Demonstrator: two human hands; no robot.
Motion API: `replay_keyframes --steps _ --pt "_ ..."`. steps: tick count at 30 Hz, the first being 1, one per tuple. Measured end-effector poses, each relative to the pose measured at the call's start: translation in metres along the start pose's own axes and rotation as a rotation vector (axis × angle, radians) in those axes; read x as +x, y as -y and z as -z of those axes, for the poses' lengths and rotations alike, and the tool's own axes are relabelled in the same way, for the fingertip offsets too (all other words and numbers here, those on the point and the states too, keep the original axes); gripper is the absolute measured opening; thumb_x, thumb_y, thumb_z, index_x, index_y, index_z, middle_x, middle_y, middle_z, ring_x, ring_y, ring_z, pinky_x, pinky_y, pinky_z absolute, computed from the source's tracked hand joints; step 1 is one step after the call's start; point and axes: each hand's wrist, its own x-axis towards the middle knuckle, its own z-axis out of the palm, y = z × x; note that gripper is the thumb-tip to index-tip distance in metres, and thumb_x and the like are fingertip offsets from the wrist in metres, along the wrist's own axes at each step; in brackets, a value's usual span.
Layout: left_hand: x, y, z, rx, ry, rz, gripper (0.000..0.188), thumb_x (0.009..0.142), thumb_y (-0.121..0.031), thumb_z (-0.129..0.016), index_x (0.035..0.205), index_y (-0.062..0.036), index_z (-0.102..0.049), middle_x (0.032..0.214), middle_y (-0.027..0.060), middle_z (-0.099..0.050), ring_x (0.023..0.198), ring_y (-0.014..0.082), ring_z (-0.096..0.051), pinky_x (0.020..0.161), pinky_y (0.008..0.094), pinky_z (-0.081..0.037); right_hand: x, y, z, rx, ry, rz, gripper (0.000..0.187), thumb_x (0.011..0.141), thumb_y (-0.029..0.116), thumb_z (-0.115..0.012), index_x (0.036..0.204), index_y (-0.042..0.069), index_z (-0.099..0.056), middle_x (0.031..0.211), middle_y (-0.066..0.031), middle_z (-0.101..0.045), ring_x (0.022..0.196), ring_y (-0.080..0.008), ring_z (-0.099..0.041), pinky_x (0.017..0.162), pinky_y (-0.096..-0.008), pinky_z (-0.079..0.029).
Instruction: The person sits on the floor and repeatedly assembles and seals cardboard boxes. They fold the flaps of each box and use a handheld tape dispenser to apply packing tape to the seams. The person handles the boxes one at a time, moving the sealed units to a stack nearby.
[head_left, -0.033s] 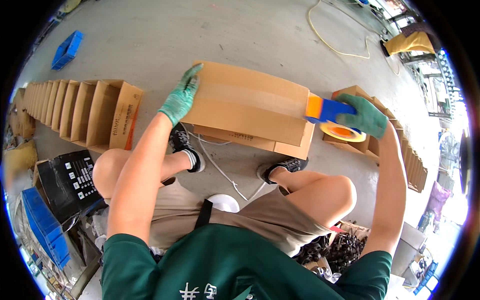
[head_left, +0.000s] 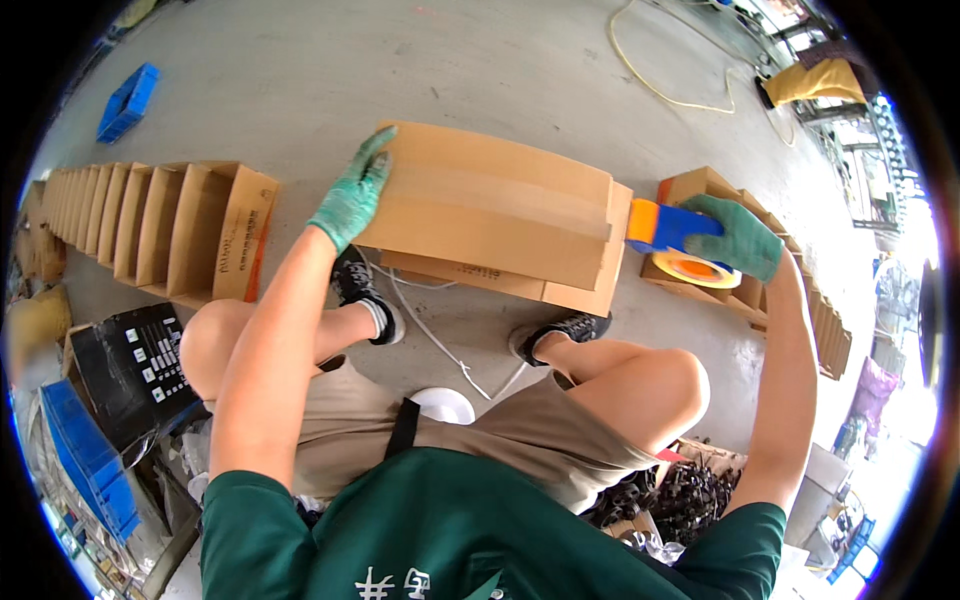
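A brown cardboard box lies in front of my knees, with a strip of clear tape running lengthwise along its top. My left hand, in a green knit glove, grips the box's left end, its fingers at the edge. In my gloved right hand is a blue and orange tape dispenser carrying a yellow-rimmed roll. The dispenser's orange front is just beside the box's right end; whether tape still joins the two cannot be made out.
Rows of open cardboard boxes stand on the left and the right. White cord lies between my feet. A blue crate sits far left; a black box stands by my left knee. Black parts lie beside my right thigh.
My right hand and the tape dispenser have moved slightly right, off the box's end. My left hand keeps its grip on the box.
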Motion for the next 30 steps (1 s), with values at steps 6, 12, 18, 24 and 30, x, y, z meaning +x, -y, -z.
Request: replay_keyframes --steps 6,12,18,24,30 --pt "-0.001 -0.031 0.000 0.000 0.031 0.182 0.056 0.100 -0.031 -0.061 0.151 -0.0209 -0.039 0.154 0.0114 -0.041 0.142 0.0252 -0.037 0.116 0.0381 -0.033 -0.006 -0.043 -0.001 -0.164 0.041 -0.139 0.050 0.082 0.022 -0.076 0.126 0.005 -0.060 0.113 -0.0135 -0.069 0.104 -0.0228 -0.065 0.097 -0.0347 -0.050" --pt "0.002 -0.037 -0.002 0.148 0.029 0.221 0.059 0.097 -0.038 -0.063 0.150 -0.0250 -0.041 0.157 0.0114 -0.036 0.143 0.0311 -0.037 0.116 0.0496 -0.033 0.059 -0.038 -0.047 -0.293 0.068 -0.076 0.052 0.083 0.031 -0.074 0.129 0.012 -0.062 0.118 -0.0133 -0.069 0.107 -0.0300 -0.066 0.096 -0.0379 -0.051" --pt "0.024 -0.099 -0.066 1.335 0.175 -0.250 0.051 0.098 -0.050 -0.048 0.148 -0.0403 -0.044 0.165 0.0076 -0.021 0.150 0.0399 -0.021 0.112 0.0740 -0.015 0.065 0.002 -0.064 -0.239 0.094 -0.178 0.056 0.082 0.038 -0.073 0.133 0.019 -0.061 0.114 -0.0140 -0.071 0.101 -0.0318 -0.067 0.091 -0.0399 -0.053" --pt "0.069 -0.137 -0.187 0.888 0.552 -0.656 0.046 0.097 -0.053 -0.048 0.140 -0.0365 -0.055 0.160 0.0016 -0.033 0.150 0.0345 -0.023 0.117 0.0708 -0.010 0.058 0.015 -0.085 -0.409 0.039 -0.159 0.050 0.084 0.049 -0.068 0.122 0.018 -0.067 0.115 -0.0082 -0.071 0.107 -0.0294 -0.067 0.088 -0.0405 -0.054" --pt "0.083 -0.191 -0.220 0.987 0.960 -0.607 0.042 0.096 -0.055 -0.050 0.121 -0.0291 -0.071 0.147 0.0013 -0.052 0.150 0.0263 -0.026 0.118 0.0696 -0.009 0.080 -0.051 -0.169 -0.117 -0.052 -0.272 0.048 0.090 0.035 -0.064 0.136 0.020 -0.057 0.121 -0.0113 -0.068 0.111 -0.0333 -0.064 0.095 -0.0428 -0.050"
